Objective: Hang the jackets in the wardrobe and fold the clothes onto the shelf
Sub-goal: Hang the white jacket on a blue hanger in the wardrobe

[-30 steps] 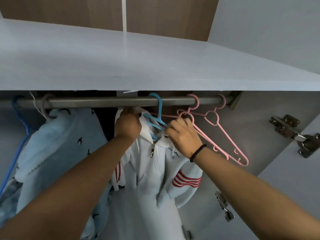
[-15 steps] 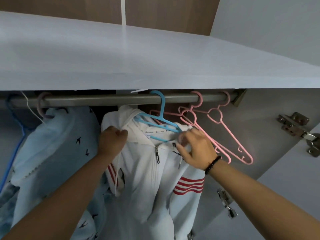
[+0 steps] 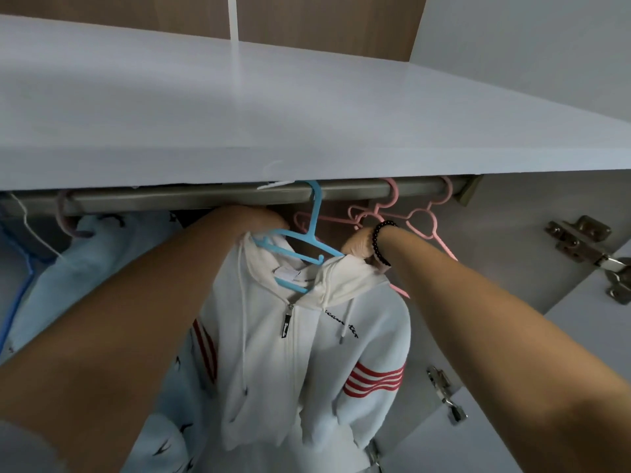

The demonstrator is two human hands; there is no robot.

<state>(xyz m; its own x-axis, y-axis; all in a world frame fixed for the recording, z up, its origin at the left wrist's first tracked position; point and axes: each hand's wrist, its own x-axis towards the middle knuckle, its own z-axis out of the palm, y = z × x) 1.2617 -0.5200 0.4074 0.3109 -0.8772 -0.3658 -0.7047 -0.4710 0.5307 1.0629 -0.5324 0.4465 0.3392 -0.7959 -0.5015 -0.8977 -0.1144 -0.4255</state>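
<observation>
A white zip jacket with red sleeve stripes hangs on a blue hanger hooked over the grey rail. My left hand reaches in behind the hood at the jacket's left shoulder, and its fingers are hidden by the fabric. At the right shoulder, my right hand curls over the edge of the hood; a black bead bracelet sits on that wrist. The jacket's front faces me, zipped partway.
Two bare pink hangers hang on the rail to the right. A light blue garment with small dark birds hangs to the left. A white shelf juts out above the rail. Metal hinges sit on the right wall.
Both hands moved up and back from the jacket's front to behind its hood. The jacket turned to face me squarely, and my view came closer.
</observation>
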